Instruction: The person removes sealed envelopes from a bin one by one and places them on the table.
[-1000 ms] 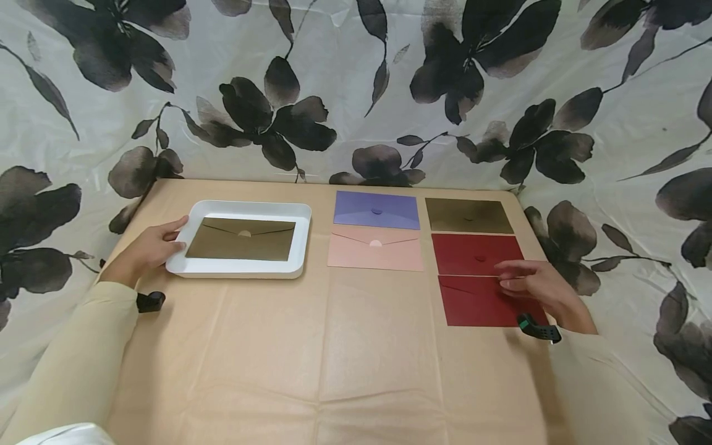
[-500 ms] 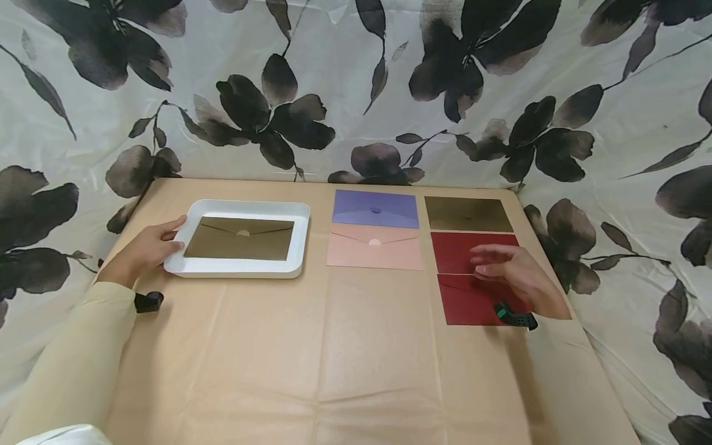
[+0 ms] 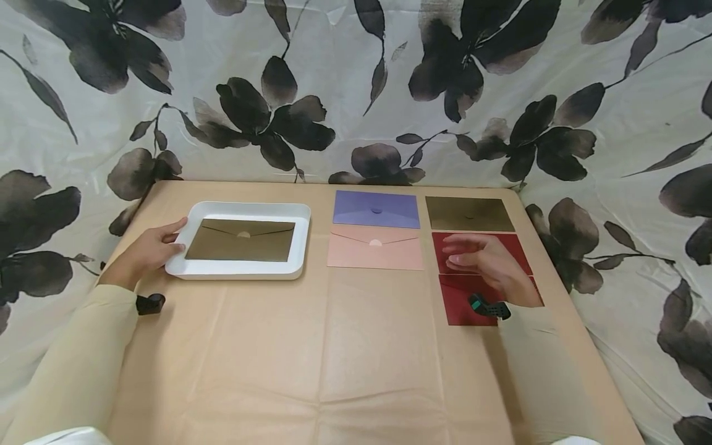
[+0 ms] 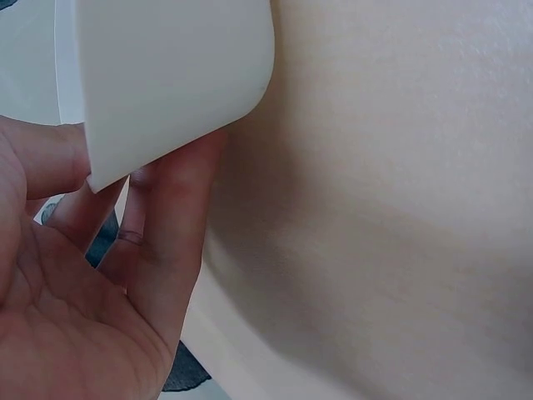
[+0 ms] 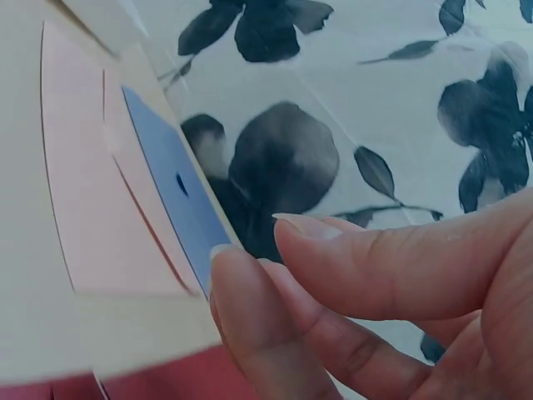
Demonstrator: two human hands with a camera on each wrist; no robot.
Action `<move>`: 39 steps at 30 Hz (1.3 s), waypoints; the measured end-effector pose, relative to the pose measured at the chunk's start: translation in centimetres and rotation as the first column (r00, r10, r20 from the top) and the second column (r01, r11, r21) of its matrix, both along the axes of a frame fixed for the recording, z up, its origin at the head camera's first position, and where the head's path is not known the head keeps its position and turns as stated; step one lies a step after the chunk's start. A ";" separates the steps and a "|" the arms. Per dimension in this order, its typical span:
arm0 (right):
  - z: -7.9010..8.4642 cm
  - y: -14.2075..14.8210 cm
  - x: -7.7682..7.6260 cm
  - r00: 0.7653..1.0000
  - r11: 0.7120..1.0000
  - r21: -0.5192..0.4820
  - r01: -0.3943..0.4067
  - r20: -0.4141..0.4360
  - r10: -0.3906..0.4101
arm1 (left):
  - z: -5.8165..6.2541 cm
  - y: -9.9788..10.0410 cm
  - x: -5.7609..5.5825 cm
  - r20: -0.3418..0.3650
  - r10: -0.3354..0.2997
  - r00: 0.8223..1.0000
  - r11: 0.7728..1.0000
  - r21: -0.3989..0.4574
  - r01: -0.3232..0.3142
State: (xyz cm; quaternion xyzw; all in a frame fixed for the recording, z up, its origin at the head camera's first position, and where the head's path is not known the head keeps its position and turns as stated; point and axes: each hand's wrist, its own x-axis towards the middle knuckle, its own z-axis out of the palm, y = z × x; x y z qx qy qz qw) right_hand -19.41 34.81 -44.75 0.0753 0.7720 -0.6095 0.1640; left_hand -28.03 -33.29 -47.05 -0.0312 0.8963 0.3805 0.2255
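On the left of the table in the head view lies a white tray (image 3: 233, 268) with a gold envelope (image 3: 241, 246) in it. My left hand (image 3: 143, 250) grips the tray's left end; the left wrist view shows the thumb on the rim and fingers beneath the tray wall (image 4: 175, 83). At the right, my right hand (image 3: 492, 264) hovers over two red envelopes, partly hiding the upper red envelope (image 3: 517, 249) and the lower red envelope (image 3: 458, 304). Its fingers are loosely bent with a gap between thumb and fingertips, and they hold nothing in the right wrist view.
A second gold envelope (image 3: 470, 210) lies behind the red ones. Between tray and red envelopes are a purple envelope (image 3: 375, 213) and a pink envelope (image 3: 375, 254). A floral cloth (image 3: 356, 80) hangs behind the table (image 3: 267, 358).
My right hand has moved left across the red envelopes, from their right edge to over the upper one. The left hand and tray have stayed in place.
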 end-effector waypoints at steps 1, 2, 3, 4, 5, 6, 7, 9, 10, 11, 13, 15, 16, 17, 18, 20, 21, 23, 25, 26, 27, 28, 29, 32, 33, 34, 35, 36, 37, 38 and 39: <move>0.0 -0.3 -0.1 1.000 1.000 -0.002 -0.002 -0.004 0.002 | -0.1 0.0 0.0 0.000 -0.005 1.000 1.000 -0.005 0.005; 0.0 -0.7 -0.3 1.000 1.000 -0.009 -0.001 -0.003 0.001 | -0.1 0.0 0.0 0.001 -0.010 1.000 1.000 -0.005 0.010; 0.0 -1.2 -0.4 1.000 1.000 -0.016 -0.004 -0.004 0.004 | -0.1 0.0 0.0 0.001 -0.013 1.000 1.000 -0.001 0.013; 0.0 -1.7 -0.6 1.000 1.000 -0.020 -0.006 -0.003 0.006 | -0.1 0.0 0.0 0.002 -0.015 1.000 1.000 -0.004 0.015; 0.1 -2.2 -0.8 1.000 1.000 -0.025 -0.007 0.001 0.007 | -0.1 0.0 0.0 0.000 -0.016 1.000 1.000 -0.007 0.016; 0.1 -2.7 -1.0 1.000 1.000 -0.030 -0.008 0.005 0.009 | -0.1 0.0 0.0 -0.001 -0.013 1.000 1.000 -0.006 0.013; 0.1 -3.2 -1.2 1.000 0.999 -0.032 -0.012 0.002 0.012 | -0.1 0.0 -0.1 -0.002 -0.010 1.000 1.000 -0.001 0.010; 0.0 -4.1 -1.5 1.000 0.999 -0.037 -0.009 0.000 0.009 | 0.0 0.1 -0.1 -0.005 -0.009 1.000 1.000 0.009 0.009; 0.0 -4.7 -1.7 1.000 0.999 -0.041 -0.006 -0.005 0.006 | 0.0 0.1 0.0 -0.008 -0.009 1.000 1.000 0.007 0.009; 0.0 -5.2 -1.8 1.000 0.999 -0.046 -0.002 -0.007 0.002 | 0.0 0.1 0.0 -0.009 -0.010 1.000 1.000 0.005 0.010; -0.1 -6.3 -2.1 1.000 0.998 -0.061 -0.006 -0.019 0.005 | 0.1 0.1 0.1 -0.013 -0.014 1.000 1.000 0.002 0.014; -0.1 -7.3 -2.2 1.000 0.997 -0.081 -0.011 -0.019 0.010 | 0.1 0.1 0.1 -0.008 -0.019 1.000 1.000 -0.003 0.019; -0.2 -7.9 -2.3 1.000 0.996 -0.089 -0.017 -0.017 0.016 | 0.1 0.1 0.2 -0.007 -0.017 1.000 1.000 -0.007 0.017; -0.2 -8.3 -2.4 1.000 0.996 -0.090 -0.025 -0.014 0.024 | 0.1 0.0 0.3 -0.007 -0.018 1.000 1.000 -0.010 0.018; -0.3 -8.8 -2.5 0.999 0.994 -0.101 -0.032 -0.010 0.031 | 0.1 0.0 0.3 -0.007 -0.020 1.000 1.000 -0.007 0.020; -0.3 -9.6 -2.6 0.999 0.992 -0.123 -0.040 0.008 0.041 | 0.2 0.0 0.4 -0.012 -0.025 1.000 1.000 -0.006 0.025; -0.3 -10.0 -2.7 0.999 0.990 -0.134 -0.049 0.010 0.050 | 0.2 0.0 0.4 -0.016 -0.030 0.999 1.000 -0.005 0.030; -0.2 -10.8 -2.9 0.998 0.985 -0.163 -0.061 0.018 0.065 | 0.3 0.0 0.5 -0.023 -0.035 0.999 0.999 -0.002 0.035; -0.1 -11.7 -3.1 0.997 0.977 -0.201 -0.072 0.025 0.079 | 0.4 0.1 0.5 -0.027 -0.035 0.999 0.999 -0.001 0.035; -0.1 -12.1 -3.2 0.996 0.974 -0.212 -0.078 0.025 0.085 | 0.4 0.1 0.5 -0.027 -0.035 0.999 0.999 0.008 0.035; 0.0 -12.6 -3.2 0.996 0.971 -0.224 -0.084 0.024 0.091 | 0.4 0.2 0.5 -0.026 -0.035 0.999 0.999 0.014 0.035; 0.0 -13.0 -3.3 0.995 0.969 -0.232 -0.083 0.028 0.092 | 0.4 0.3 0.5 -0.022 -0.031 0.999 0.999 0.023 0.031; 0.0 -13.5 -3.4 0.995 0.967 -0.241 -0.083 0.030 0.093 | 0.4 0.4 0.5 -0.018 -0.025 1.000 0.999 0.027 0.025; 0.0 -14.6 -3.7 0.994 0.965 -0.244 -0.094 0.033 0.105 | 0.3 0.5 0.4 -0.004 -0.004 1.000 0.999 0.037 0.004; 0.0 -15.0 -3.7 0.993 0.964 -0.248 -0.097 0.037 0.109 | 0.2 0.5 0.3 0.001 0.006 1.000 0.999 0.033 -0.006; -0.1 -15.4 -3.8 0.993 0.963 -0.250 -0.101 0.038 0.114 | 0.2 0.5 0.4 0.005 0.014 1.000 0.999 0.029 -0.014; -0.1 -15.7 -3.8 0.992 0.961 -0.256 -0.107 0.039 0.121 | 0.2 0.4 0.4 0.006 0.019 1.000 1.000 0.021 -0.019; -0.1 -16.0 -3.8 0.991 0.959 -0.260 -0.112 0.041 0.127 | 0.2 0.4 0.4 0.007 0.022 1.000 1.000 0.017 -0.022; 0.0 -16.4 -3.8 0.990 0.956 -0.267 -0.117 0.040 0.133 | 0.2 0.3 0.4 0.007 0.026 1.000 1.000 0.016 -0.026; 0.0 -16.7 -3.9 0.990 0.956 -0.268 -0.119 0.040 0.135 | 0.2 0.2 0.3 0.006 0.028 1.000 1.000 0.009 -0.028; 0.0 -17.0 -3.9 0.990 0.955 -0.271 -0.123 0.038 0.138 | 0.2 0.2 0.3 0.004 0.029 1.000 1.000 0.007 -0.029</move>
